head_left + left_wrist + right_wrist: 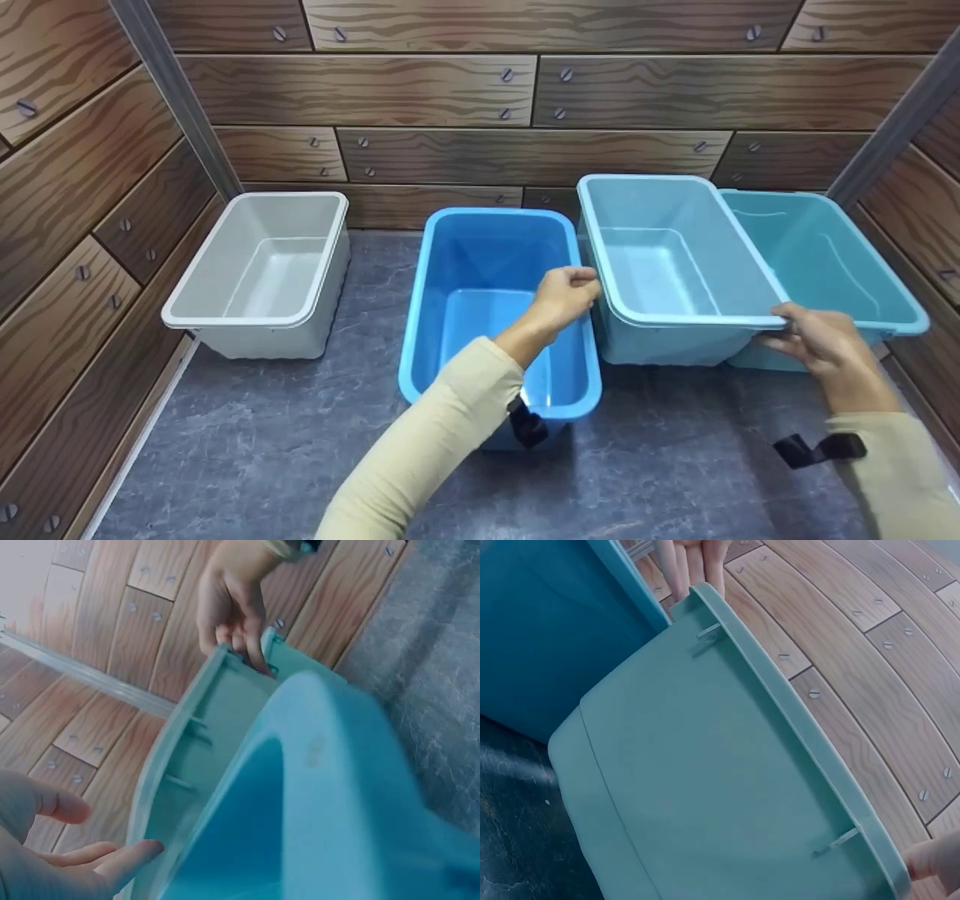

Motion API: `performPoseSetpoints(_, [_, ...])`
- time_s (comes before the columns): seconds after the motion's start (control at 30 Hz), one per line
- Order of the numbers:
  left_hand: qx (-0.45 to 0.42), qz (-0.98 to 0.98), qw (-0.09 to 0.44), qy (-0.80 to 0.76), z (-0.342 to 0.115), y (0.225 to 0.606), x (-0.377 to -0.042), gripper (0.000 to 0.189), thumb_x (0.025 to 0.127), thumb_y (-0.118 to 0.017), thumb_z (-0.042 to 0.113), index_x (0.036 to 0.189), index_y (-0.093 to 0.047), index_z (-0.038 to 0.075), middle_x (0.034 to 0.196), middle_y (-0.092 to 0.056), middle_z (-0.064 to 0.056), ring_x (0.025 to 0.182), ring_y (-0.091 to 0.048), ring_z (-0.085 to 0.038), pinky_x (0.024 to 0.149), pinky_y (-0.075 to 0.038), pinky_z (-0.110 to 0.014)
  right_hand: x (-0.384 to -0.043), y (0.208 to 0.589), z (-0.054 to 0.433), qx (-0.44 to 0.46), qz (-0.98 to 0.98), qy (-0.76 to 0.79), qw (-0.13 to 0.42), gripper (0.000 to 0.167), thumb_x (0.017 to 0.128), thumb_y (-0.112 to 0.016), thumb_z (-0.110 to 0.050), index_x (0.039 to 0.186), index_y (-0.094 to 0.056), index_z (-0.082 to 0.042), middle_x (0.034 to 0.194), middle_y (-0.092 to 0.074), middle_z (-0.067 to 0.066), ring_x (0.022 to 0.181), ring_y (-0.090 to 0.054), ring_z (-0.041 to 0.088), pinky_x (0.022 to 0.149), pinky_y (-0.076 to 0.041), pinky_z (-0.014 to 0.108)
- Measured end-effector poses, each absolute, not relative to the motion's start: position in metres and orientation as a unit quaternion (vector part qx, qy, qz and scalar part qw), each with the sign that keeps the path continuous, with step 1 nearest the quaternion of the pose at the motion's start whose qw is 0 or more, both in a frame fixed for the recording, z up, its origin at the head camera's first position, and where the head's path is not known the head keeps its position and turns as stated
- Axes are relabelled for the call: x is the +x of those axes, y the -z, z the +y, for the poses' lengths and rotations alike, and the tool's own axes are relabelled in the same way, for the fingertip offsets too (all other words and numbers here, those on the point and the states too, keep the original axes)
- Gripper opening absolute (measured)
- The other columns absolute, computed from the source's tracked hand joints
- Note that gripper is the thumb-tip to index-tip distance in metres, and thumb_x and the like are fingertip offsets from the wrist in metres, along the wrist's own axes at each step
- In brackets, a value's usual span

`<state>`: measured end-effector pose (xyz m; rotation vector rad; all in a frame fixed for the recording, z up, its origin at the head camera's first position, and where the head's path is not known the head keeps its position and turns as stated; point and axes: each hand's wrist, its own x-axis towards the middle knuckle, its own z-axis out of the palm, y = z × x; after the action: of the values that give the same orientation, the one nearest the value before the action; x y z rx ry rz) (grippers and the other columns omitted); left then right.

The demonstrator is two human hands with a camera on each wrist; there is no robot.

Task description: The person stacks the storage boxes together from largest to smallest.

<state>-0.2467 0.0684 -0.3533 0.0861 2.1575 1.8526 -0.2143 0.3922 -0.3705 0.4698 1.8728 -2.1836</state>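
Observation:
A light blue plastic bin [652, 262] stands right of centre, its rim raised above the bins beside it. My right hand [829, 341] grips its near right rim corner; in the left wrist view that hand's fingers [251, 637] curl at the rim. My left hand [566, 300] is by the bin's left rim, above the right edge of a bright blue bin [412, 337]. In the left wrist view its thumb stands apart from the extended fingers [131, 862], whose tips are at the light blue bin's side. Whether they press on it, I cannot tell.
A teal bin [862, 262] stands at the far right, partly behind the light blue one. Further left is a grey-white bin [255, 322]. All are on a dark grey marbled surface [300, 450], with wood-plank patterned walls [420, 90] at the back and sides.

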Motion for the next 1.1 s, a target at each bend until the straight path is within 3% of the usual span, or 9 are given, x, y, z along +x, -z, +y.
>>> performPoseSetpoints(0.33, [0.017,0.75,0.134,-0.647,0.088,0.356,-0.26,0.042,0.095,-0.056,0.013,0.135,-0.053,0.001,0.134,-0.06,-0.016,0.126,-0.057,-0.025,0.104,-0.051,-0.035,-0.206,0.363,0.394,0.145,0.642,0.745,0.111,0.026,0.096,-0.047,-0.004,0.075,-0.06,-0.014,0.075,-0.066,-0.005,0.071,-0.069,0.003,0.07,-0.061,0.02])
performPoseSetpoints(0.57, [0.022,0.74,0.126,-0.66,0.094,0.353,-0.262,0.042,0.093,-0.06,0.01,0.133,-0.053,-0.002,0.124,-0.065,-0.02,0.113,-0.065,-0.028,0.095,-0.057,-0.035,-0.201,0.363,0.39,0.149,0.638,0.749,0.095,0.027,0.095,-0.05,-0.004,0.074,-0.063,-0.013,0.073,-0.069,-0.003,0.069,-0.071,0.005,0.069,-0.061,0.02])
performPoseSetpoints(0.93, [-0.006,0.739,0.107,-0.665,0.097,0.349,-0.262,0.04,0.086,-0.067,0.002,0.125,-0.058,-0.003,0.117,-0.067,-0.02,0.105,-0.068,-0.028,0.089,-0.059,-0.033,-0.195,0.359,0.386,0.149,0.623,0.763,0.087,0.031,0.095,-0.046,0.001,0.071,-0.065,-0.009,0.071,-0.071,0.0,0.068,-0.071,0.007,0.069,-0.061,0.021])
performPoseSetpoints(1.1, [-0.032,0.72,0.111,-0.685,0.097,0.346,-0.262,0.039,0.083,-0.068,-0.001,0.121,-0.061,-0.004,0.115,-0.068,-0.019,0.102,-0.068,-0.027,0.087,-0.059,-0.034,-0.193,0.361,0.385,0.157,0.676,0.717,0.069,0.02,0.094,-0.05,-0.004,0.077,-0.061,-0.008,0.07,-0.07,-0.004,0.066,-0.071,0.006,0.069,-0.061,0.021])
